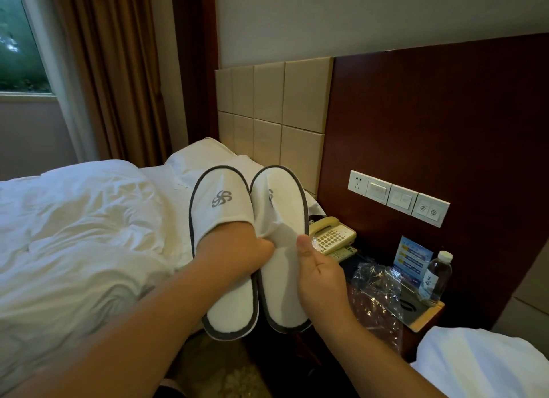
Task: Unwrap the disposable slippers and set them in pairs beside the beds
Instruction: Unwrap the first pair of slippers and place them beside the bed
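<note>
Mid-frame, left hand (237,250), fingers hidden, is puffing open the left slipper (219,201); right hand (322,282) is pinching the right slipper (282,207); best keeping toes aligned.

Two white slippers (219,198) (282,279) are being held by two hands (237,249) (318,276), while two beds (74,234) (481,365), one telephone (332,234), one water bottle (436,276), one crumpled plastic wrapper (377,296), one printed card (411,258) and four wall plates (358,184) (378,190) (402,197) (430,209) are being seen around them.
</note>
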Demonstrator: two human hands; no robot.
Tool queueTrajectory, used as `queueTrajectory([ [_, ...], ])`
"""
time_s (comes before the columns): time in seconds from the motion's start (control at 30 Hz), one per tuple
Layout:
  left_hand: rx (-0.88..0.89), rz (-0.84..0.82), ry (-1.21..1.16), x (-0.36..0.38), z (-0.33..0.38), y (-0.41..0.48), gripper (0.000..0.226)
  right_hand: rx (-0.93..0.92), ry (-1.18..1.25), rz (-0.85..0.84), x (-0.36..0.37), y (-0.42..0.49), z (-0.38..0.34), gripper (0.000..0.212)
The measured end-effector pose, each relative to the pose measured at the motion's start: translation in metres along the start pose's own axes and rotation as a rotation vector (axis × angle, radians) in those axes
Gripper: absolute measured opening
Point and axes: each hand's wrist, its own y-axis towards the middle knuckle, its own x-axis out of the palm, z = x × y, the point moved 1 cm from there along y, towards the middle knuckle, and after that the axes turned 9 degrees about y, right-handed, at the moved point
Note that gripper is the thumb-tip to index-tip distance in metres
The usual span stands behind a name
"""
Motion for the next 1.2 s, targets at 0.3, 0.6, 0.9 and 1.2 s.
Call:
queueTrajectory([
  [0.3,-0.199,0.174,-0.166,-0.005,-0.01,-0.006,0.081,0.028,0.045,-0.051,0.011,-0.005,0.011,0.039],
  [0.6,0.091,0.313,-0.116,-0.006,-0.014,-0.013,0.057,0.075,-0.35,-0.034,0.0,0.026,-0.007,0.047],
  [0.9,-0.027,0.236,-0.032,0.003,-0.002,-0.019,0.073,-0.41,-0.688,0.066,0.015,0.03,-0.041,0.031],
  [1.2,-0.003,0.12,0.061,-0.016,0.002,-0.019,0.03,-0.411,-0.973,0.028,-0.01,0.051,-0.031,0.026],
])
